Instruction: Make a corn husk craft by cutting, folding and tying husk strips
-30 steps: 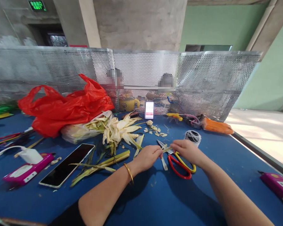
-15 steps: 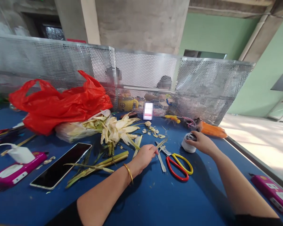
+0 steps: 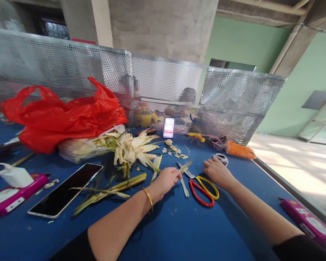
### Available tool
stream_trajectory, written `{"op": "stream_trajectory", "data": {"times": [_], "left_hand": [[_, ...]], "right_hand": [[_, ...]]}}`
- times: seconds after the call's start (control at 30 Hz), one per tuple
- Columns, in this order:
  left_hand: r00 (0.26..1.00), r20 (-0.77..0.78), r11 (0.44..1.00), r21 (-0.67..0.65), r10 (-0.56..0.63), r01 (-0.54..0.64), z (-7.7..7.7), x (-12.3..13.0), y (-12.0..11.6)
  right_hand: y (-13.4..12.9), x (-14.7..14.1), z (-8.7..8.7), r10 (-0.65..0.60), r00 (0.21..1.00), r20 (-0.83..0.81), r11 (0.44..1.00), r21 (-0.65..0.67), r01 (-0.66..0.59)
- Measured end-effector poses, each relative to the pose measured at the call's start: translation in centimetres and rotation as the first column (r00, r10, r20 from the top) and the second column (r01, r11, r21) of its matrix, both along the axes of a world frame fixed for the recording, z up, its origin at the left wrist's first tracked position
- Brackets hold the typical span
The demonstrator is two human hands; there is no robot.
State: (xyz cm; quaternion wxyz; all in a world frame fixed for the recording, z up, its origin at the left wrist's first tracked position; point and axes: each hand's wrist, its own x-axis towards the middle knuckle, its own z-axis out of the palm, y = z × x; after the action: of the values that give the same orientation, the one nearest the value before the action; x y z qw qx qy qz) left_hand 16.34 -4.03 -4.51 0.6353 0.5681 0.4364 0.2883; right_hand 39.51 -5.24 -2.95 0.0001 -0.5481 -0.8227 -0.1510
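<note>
My left hand (image 3: 165, 181), with a gold bangle on the wrist, is closed in a pinch on strips of pale corn husk (image 3: 186, 165) that stick out past the fingertips. My right hand (image 3: 216, 173) lies right in front of a roll of white thread (image 3: 221, 158), its fingers curled down; whether thread is between them is hidden. Scissors (image 3: 190, 174) with one red and one yellow handle lie between my hands, blades half under the husk strips. A bunch of pale husks (image 3: 134, 150) fanned like petals lies beyond my left hand, by several green-yellow husk pieces (image 3: 127, 183).
A red plastic bag (image 3: 67, 116) stands at the back left. A phone (image 3: 66, 190) and a magenta power strip (image 3: 19, 194) lie at left, another power strip (image 3: 306, 219) at right. An orange packet (image 3: 240, 150) lies near the perforated metal screen (image 3: 241, 105).
My right hand has come off the top of the thread roll and moved left and nearer me, fingers now curled in front of it. My left hand keeps its pinch on the husk.
</note>
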Motion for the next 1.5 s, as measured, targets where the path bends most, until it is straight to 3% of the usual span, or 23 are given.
{"op": "stream_trajectory", "data": {"times": [0.13,0.33,0.5,0.67,0.77,0.87,1.03,1.2,1.3,1.33,1.4,1.47,1.5], "left_hand": [[1.000,0.009,0.999,-0.044,0.007,-0.007,-0.1,0.1,0.2],[1.000,0.018,0.993,-0.120,-0.004,0.006,-0.1,0.2,0.3],[0.999,0.043,0.984,-0.179,-0.010,0.018,-0.2,0.1,0.4],[0.997,0.072,0.975,-0.222,-0.012,0.028,-0.5,0.1,0.7],[0.997,0.082,0.970,-0.241,0.001,0.019,-0.4,0.0,0.7],[0.996,0.092,0.965,-0.261,0.004,0.020,-0.2,0.0,0.6],[0.977,0.210,0.911,-0.406,0.023,0.066,-0.5,0.4,0.5],[0.966,0.257,0.838,-0.520,-0.030,0.164,-1.1,0.7,0.7],[0.958,0.286,0.812,-0.560,0.007,0.161,-1.0,0.4,0.8],[0.956,0.291,0.811,-0.566,0.027,0.149,-0.9,0.3,0.9],[0.954,0.293,0.815,-0.566,0.061,0.122,-0.8,0.0,1.1],[0.953,0.293,0.823,-0.559,0.079,0.103,-0.9,-0.2,1.3],[0.952,0.293,0.826,-0.556,0.088,0.095,-0.9,-0.3,1.4]], "right_hand": [[0.5,0.5,0.2,-0.095,0.982,-0.166,0.992,0.067,0.107],[1.6,0.8,2.0,-0.212,0.874,-0.436,0.954,0.102,0.282],[1.8,0.1,3.5,-0.152,0.859,-0.488,0.962,0.128,0.243],[1.1,-1.3,4.2,-0.074,0.902,-0.425,0.933,0.291,0.214],[-0.3,-2.9,3.3,0.039,0.882,-0.470,0.953,0.283,0.109],[-2.3,-4.9,1.4,0.143,0.874,-0.465,0.966,0.258,-0.020],[-5.4,-8.0,-1.5,0.346,0.873,-0.343,0.924,0.286,-0.254],[-7.1,-9.7,-1.9,0.451,0.859,-0.243,0.893,0.125,-0.433],[-8.1,-9.7,-2.0,0.486,0.843,-0.232,0.868,0.009,-0.497],[-8.3,-9.4,-2.0,0.461,0.852,-0.250,0.878,-0.010,-0.478],[-8.2,-8.4,-2.1,0.286,0.908,-0.305,0.952,-0.013,-0.304],[-7.5,-7.0,-2.2,-0.061,0.940,-0.336,0.998,-0.013,0.060],[-7.1,-6.2,-2.1,-0.220,0.935,-0.280,0.976,-0.073,0.208]]}}
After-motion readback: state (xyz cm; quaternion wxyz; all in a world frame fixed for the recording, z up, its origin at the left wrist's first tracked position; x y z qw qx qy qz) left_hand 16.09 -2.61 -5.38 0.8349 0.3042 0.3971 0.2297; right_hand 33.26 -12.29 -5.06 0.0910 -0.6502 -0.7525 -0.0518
